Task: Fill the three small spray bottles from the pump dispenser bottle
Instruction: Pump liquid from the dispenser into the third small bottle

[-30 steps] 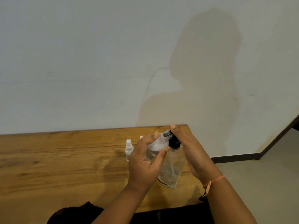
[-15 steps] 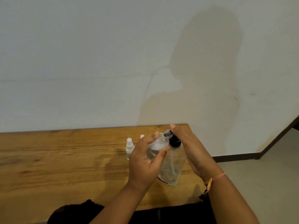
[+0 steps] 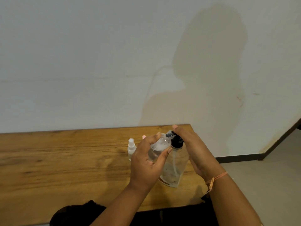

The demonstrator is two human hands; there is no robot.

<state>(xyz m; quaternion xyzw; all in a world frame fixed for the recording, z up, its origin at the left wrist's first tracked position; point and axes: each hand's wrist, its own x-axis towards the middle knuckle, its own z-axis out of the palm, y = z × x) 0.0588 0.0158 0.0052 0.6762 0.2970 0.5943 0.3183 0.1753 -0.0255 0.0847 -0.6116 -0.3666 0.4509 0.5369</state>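
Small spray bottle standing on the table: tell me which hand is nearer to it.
Left. The left hand holds a clear bottle just right of the standing spray bottle; the right hand is farther right, on the black head of the pump dispenser bottle.

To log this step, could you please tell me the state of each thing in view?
Clear pump dispenser bottle, black head: standing on wooden table, right hand fingers atop head.
Small clear plastic spray bottle: gripped by left hand at the nozzle.
White-capped small spray bottle: upright, capped, untouched.

Grained wooden table (image 3: 65, 160), clear glossy plastic pump bottle (image 3: 172, 173), matt wall (image 3: 81, 62)
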